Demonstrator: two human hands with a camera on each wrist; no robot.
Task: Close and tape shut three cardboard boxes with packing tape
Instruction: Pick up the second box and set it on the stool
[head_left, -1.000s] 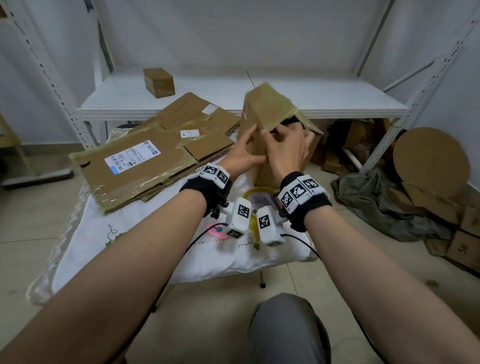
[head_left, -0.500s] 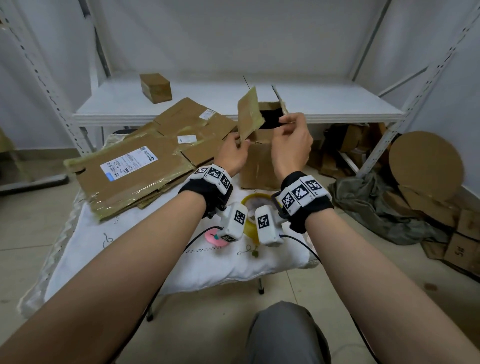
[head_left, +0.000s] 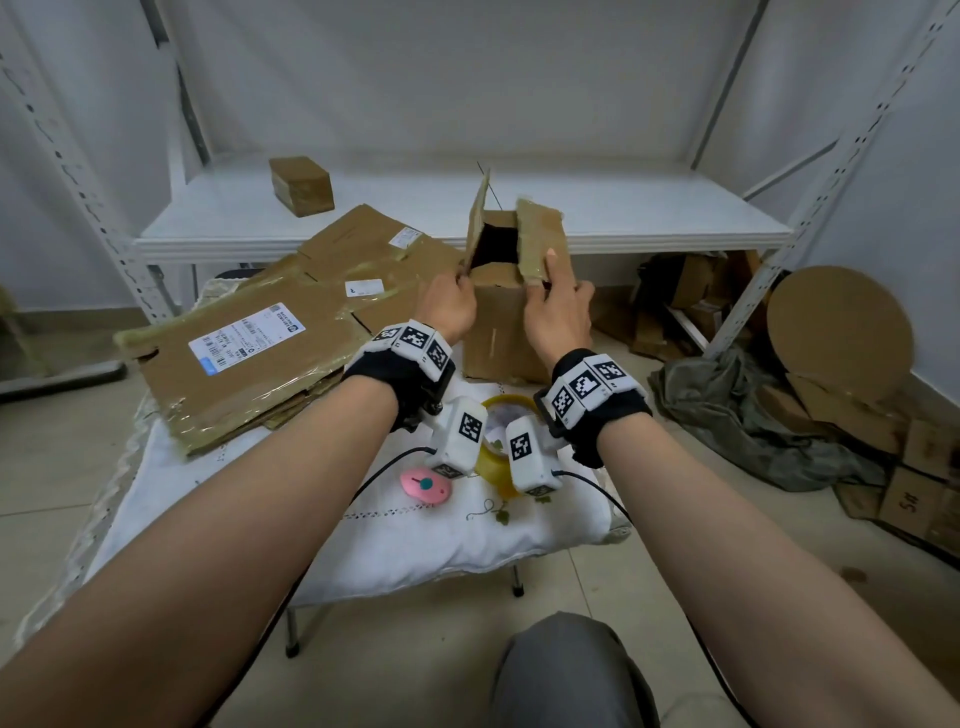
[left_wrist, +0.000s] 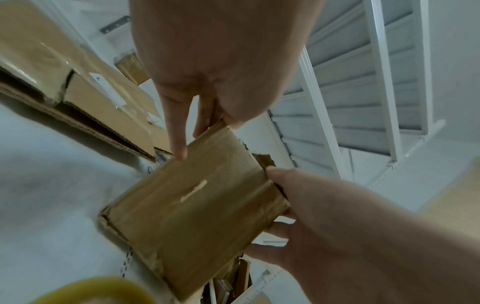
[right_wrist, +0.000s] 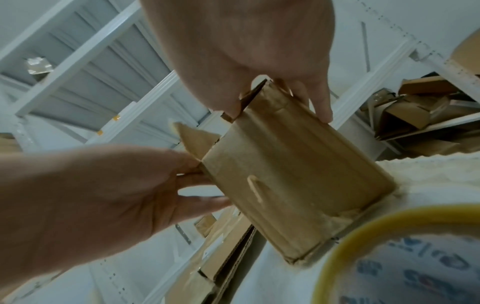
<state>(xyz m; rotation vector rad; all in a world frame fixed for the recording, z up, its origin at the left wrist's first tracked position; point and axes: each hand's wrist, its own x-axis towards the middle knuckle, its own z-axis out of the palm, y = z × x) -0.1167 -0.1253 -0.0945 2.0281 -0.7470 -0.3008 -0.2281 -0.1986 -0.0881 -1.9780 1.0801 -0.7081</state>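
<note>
A small brown cardboard box (head_left: 498, 332) stands upright on the white-clothed table (head_left: 218, 483), its top open and dark inside. My left hand (head_left: 460, 283) pinches the base of the left flap (head_left: 478, 223), which stands almost vertical. My right hand (head_left: 545, 275) pinches the right flap (head_left: 540, 241), with the index finger lying up along it. The left wrist view shows my thumb and fingers (left_wrist: 205, 125) gripping the box (left_wrist: 197, 205) at its upper corner. A yellow tape roll (head_left: 498, 452) lies just in front of the box, under my wrists.
Flattened cardboard sheets (head_left: 249, 358) cover the table's left back. A small taped box (head_left: 301, 184) sits on the white shelf (head_left: 649, 218). A pink oval object (head_left: 426, 486) lies near the tape. Cardboard scraps and a round board (head_left: 839, 322) crowd the floor at right.
The box went from tilted to upright. Both hands left the closed top and moved apart, each taking one flap, so the opening now shows.
</note>
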